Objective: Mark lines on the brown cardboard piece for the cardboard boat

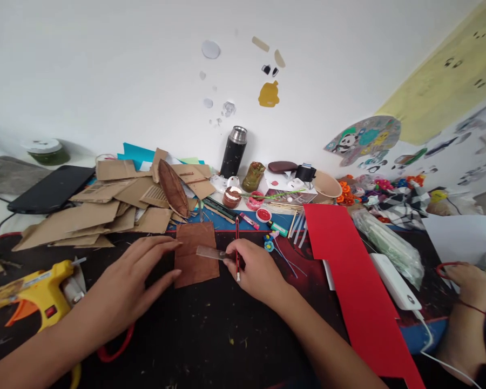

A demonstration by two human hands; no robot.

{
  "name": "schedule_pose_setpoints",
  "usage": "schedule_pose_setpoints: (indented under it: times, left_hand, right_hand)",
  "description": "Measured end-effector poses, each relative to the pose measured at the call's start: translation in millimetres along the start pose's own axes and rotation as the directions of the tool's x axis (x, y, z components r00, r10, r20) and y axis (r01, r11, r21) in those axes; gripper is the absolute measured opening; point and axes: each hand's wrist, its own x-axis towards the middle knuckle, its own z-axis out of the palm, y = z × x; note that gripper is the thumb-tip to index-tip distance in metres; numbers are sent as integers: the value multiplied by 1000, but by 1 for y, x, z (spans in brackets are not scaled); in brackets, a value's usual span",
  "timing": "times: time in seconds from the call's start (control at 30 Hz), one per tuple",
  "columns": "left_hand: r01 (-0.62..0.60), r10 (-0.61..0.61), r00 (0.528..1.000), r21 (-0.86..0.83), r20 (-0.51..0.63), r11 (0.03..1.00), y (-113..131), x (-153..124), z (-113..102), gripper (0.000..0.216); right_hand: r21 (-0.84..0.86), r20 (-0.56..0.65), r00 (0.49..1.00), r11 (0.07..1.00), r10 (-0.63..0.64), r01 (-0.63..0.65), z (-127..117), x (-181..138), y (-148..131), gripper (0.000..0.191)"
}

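A brown painted cardboard square [194, 254] lies on the dark table in front of me. My left hand [133, 278] rests flat beside it, fingers stretched, fingertips touching its left edge. My right hand [255, 270] is closed on a thin red brush or pencil [237, 243], held upright. It also touches the end of a small clear ruler [208, 252] lying across the square's right side.
A yellow glue gun [36, 292] lies at the left. Cardboard scraps [105, 208] are piled behind, with a black flask [234, 152] and paint pots. A red sheet [348, 270] lies right. Another person's hand [473, 286] is at the far right.
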Motion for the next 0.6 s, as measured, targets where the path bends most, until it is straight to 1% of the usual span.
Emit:
schedule_pose_setpoints:
  times: [0.07, 0.13, 0.2, 0.3, 0.4, 0.5, 0.6]
  left_hand:
    - [-18, 18, 1000, 5, -16, 1000, 6, -1, -7, 37]
    - [-70, 70, 998, 9, -7, 997, 12, -5, -8, 34]
    - [-108, 108, 994, 33, 9, 994, 15, -9, -3, 35]
    - [-113, 110, 993, 105, 38, 988, 13, -16, 11, 47]
    - [-119, 110, 992, 146, 66, 982, 7, -20, 23, 60]
    - [-108, 97, 992, 157, 78, 982, 5, -20, 30, 65]
    - [-68, 53, 994, 160, 98, 985, 6, -19, 33, 67]
  right_hand:
    - [-21, 35, 999, 1000, -3, 4, -1, 3, -5, 19]
    - [-40, 72, 997, 999, -16, 19, -2, 5, -10, 23]
    - [-56, 100, 994, 998, -36, 41, -1, 6, -14, 26]
    - [-75, 122, 990, 994, -69, 79, 2, 5, -15, 25]
    - [-73, 96, 993, 994, -76, 83, 5, 5, -11, 24]
    - [-53, 45, 997, 997, -62, 64, 8, 4, -5, 24]
    - [-30, 0, 999, 998, -49, 49, 9, 5, 0, 22]
